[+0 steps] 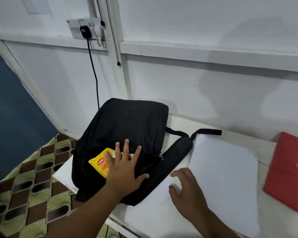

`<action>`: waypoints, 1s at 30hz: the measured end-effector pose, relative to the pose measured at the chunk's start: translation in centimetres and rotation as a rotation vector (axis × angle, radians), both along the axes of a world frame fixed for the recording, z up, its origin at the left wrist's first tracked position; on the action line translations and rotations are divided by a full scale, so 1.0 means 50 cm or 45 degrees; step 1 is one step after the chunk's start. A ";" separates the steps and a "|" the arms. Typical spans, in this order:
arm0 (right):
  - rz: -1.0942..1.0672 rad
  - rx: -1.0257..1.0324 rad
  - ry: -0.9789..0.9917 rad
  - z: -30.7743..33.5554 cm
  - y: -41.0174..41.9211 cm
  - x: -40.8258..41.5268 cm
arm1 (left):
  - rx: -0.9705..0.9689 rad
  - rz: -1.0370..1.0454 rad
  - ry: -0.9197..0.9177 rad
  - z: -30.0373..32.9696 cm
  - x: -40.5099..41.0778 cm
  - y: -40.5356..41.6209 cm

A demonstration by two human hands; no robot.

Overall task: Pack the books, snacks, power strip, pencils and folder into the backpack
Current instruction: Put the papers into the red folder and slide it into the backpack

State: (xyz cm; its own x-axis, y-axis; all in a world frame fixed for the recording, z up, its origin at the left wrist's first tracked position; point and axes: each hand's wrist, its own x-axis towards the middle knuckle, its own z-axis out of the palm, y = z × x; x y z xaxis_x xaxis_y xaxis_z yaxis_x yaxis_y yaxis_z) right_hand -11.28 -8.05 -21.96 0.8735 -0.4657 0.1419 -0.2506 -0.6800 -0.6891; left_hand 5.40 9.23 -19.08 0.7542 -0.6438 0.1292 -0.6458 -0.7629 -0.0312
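My left hand [123, 166] lies spread, fingers straight and apart, across the open top of the black fabric backpack [127, 134], pressing on a yellow and orange foil snack packet [99, 166] that sits half inside the opening. The packet bears a red label with white lettering, too blurred to read. A metal zipper pull [161, 156] hangs at the right end of the opening. My right hand [186, 188] hovers with fingers loosely curved and holding nothing, over the near edge of a white sheet of paper [222, 177] lying flat on the white surface [155, 219]. The backpack lies flat at the left end of this surface, its black shoulder strap [177, 153] stretched to the right and touching the corner of the paper. A red flat folder [289, 174] with a small pale emblem, not legible, lies at the right, apart from the paper. On the white wall behind, a white socket panel [83, 28] holds a black plug [84, 31] whose dark cable [95, 74] drops behind the backpack. A green and brown patterned floor covering [33, 177] shows at the left.
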 end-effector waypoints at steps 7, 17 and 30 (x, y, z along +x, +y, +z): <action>0.105 -0.057 0.095 0.007 0.016 0.015 | -0.005 -0.150 -0.065 0.027 0.041 0.007; 0.288 -0.014 0.332 0.015 0.016 0.015 | -0.547 -0.254 0.223 0.084 0.070 0.016; -0.247 -0.037 -0.309 0.083 -0.016 -0.025 | -0.798 -0.376 0.270 0.129 0.109 0.000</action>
State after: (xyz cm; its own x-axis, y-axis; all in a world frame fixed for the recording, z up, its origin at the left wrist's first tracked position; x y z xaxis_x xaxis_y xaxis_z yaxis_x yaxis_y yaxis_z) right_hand -12.51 -8.85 -17.78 0.7076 -0.6133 0.3510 -0.2086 -0.6559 -0.7255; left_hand 10.85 9.22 -12.63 0.6097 -0.6776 0.4112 -0.7716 -0.3889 0.5034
